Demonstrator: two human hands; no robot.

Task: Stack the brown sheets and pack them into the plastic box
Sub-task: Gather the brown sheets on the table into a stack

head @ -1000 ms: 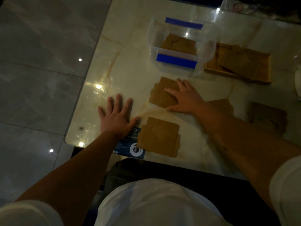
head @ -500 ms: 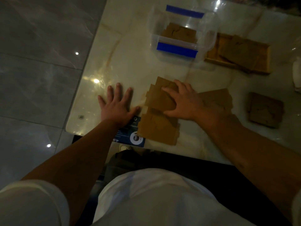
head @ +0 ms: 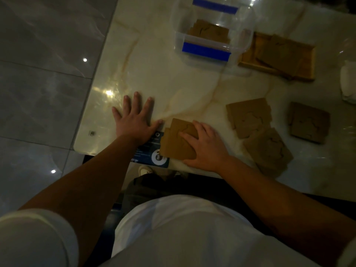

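Observation:
My right hand (head: 204, 146) lies flat on a small stack of brown sheets (head: 175, 143) at the near edge of the marble table (head: 154, 74), pressing on it with fingers spread. My left hand (head: 134, 120) rests flat and open on the table just left of that stack, holding nothing. A clear plastic box (head: 212, 31) with blue tape strips stands at the far side with brown sheets inside. More brown sheets lie to the right: one pile (head: 248, 116), another pile (head: 267, 149) nearer me, and a darker pile (head: 308, 122) further right.
A wooden tray (head: 308, 74) holding brown sheets sits right of the box. A blue printed card (head: 152, 153) lies under the stack's left edge. Something white (head: 348, 83) is at the right border. The table's left edge drops to a tiled floor (head: 38, 74).
My right hand has slid a set of brown sheets toward me and onto the nearer pile, making one stack. The left hand has stayed flat on the table.

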